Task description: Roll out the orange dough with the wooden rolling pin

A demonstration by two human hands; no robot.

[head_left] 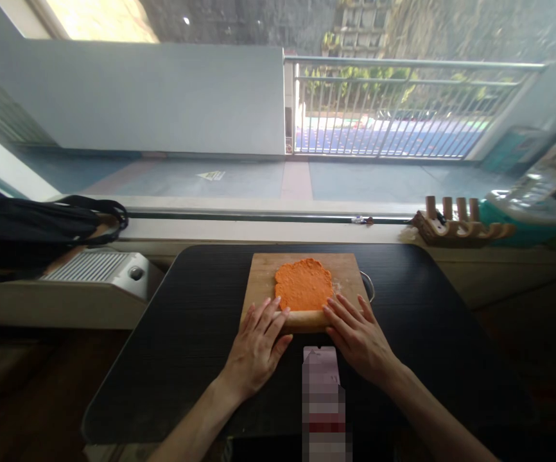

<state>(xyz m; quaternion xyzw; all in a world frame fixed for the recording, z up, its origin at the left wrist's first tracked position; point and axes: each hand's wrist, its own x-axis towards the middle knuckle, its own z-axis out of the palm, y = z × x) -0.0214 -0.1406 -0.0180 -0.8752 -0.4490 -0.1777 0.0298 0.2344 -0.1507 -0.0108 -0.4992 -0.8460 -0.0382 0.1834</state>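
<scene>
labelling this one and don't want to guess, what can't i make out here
Head view: both ends of the rolling pin, hidden by the left fingers and right fingers.
Head view: lower part of the pink item, masked by pixel blocks.
Head view: rest of the black bag, cut off by the left edge.

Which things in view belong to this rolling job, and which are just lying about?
In the job:
dough
pin
board
left hand, right hand, both on the pin

Apparently lying about:
pink thing, perhaps a phone
bag
rack
tub
</scene>
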